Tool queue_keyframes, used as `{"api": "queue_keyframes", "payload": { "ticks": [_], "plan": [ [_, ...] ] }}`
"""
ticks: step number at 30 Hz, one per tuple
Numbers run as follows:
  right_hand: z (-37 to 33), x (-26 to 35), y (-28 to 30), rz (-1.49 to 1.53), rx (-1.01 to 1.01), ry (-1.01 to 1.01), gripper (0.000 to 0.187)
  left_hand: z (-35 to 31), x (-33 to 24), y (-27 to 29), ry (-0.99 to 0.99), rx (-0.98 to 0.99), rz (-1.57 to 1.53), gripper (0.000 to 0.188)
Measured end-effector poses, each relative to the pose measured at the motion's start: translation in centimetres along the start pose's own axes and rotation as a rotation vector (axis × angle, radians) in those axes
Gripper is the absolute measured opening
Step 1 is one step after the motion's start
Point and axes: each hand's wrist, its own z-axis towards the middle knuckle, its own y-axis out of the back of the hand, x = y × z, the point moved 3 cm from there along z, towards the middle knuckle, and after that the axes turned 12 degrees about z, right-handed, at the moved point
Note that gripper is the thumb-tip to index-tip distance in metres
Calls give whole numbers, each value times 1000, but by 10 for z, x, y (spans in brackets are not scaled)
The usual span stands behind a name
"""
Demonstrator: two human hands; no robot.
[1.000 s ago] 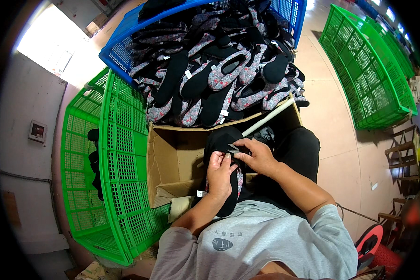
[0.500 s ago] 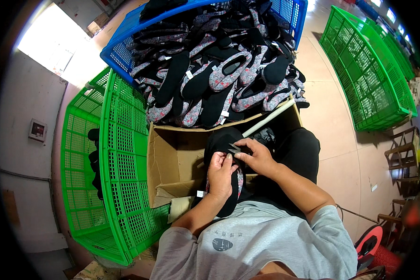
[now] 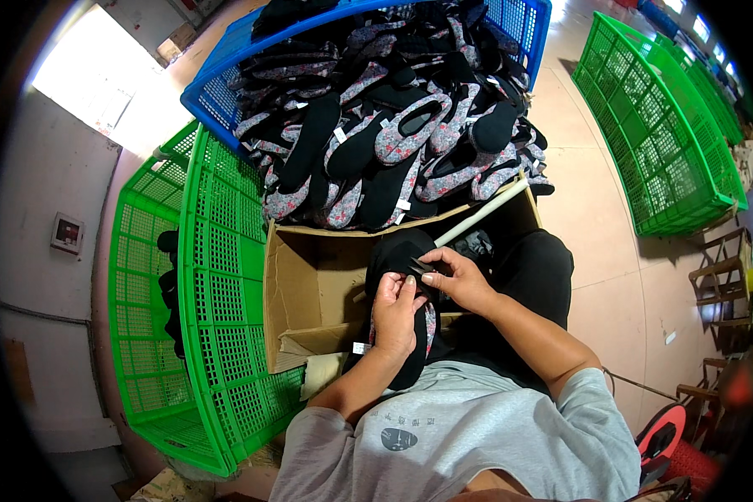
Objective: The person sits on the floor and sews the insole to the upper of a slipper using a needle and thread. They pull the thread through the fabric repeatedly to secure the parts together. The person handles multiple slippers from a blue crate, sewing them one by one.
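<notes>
Over my lap my left hand [image 3: 395, 316] is closed on a slipper [image 3: 407, 368] with a black sole, a floral grey-and-red edge and a small white tag. My right hand [image 3: 460, 283] pinches a pair of small thread snips [image 3: 419, 265], their pointed metal blades lying against black fabric just above my left fingertips. Both hands nearly meet there. The snips' handle is mostly hidden in my right fingers, and any thread is too fine to make out.
An open cardboard box [image 3: 293, 276] stands before me, with a pale tube [image 3: 485, 212] across its right corner. Beyond it, similar slippers [image 3: 410, 130] overflow a blue crate [image 3: 213, 92]. Green mesh crates stand on the left [image 3: 226, 309] and right [image 3: 657, 125].
The snips' blades have come closer together and tilted slightly against the fabric. My left hand and the slipper stay nearly where they were.
</notes>
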Motion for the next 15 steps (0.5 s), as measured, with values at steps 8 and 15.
{"api": "queue_keyframes", "payload": {
  "ticks": [8,15],
  "plan": [
    [1,-1,2,4,7,-24,31,0,1,1,6,-5,-9,6],
    [-8,22,1,-426,6,231,27,1,7,3,-7,-29,-31,6]
  ]
}}
